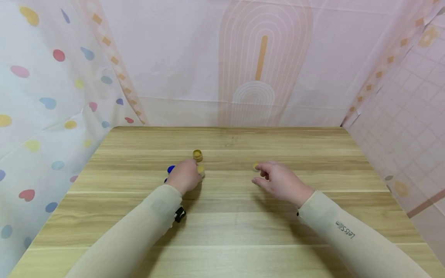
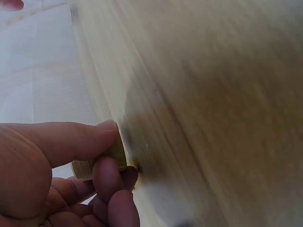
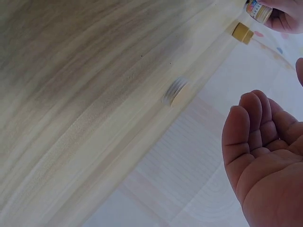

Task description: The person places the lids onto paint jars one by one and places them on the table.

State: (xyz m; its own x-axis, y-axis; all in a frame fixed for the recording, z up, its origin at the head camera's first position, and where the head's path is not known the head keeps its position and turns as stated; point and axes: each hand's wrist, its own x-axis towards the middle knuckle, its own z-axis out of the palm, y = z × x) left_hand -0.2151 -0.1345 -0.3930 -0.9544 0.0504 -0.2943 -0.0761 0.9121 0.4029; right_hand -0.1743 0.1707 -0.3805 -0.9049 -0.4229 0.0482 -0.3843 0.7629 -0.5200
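A curtained-off nook in an unidentifiable room is shown: a pale-brown wood-grain tabletop [image 1: 226,231] is bounded by a creased white multicolour-dotted sheet [image 1: 52,119] at ten o'clock, a pale-pink arch-printed sheet [image 1: 236,58] at twelve, a pink grid-printed sheet [image 1: 410,116] at two.

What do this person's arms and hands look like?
Both the left hand and right hand are ungloved. A long, cream fabric left sleeve and matching right sleeve cover the arms. Dark lettering, seemingly "LetsSlim", marks the right one. A small black object shows by the left cuff; no cables are visible.
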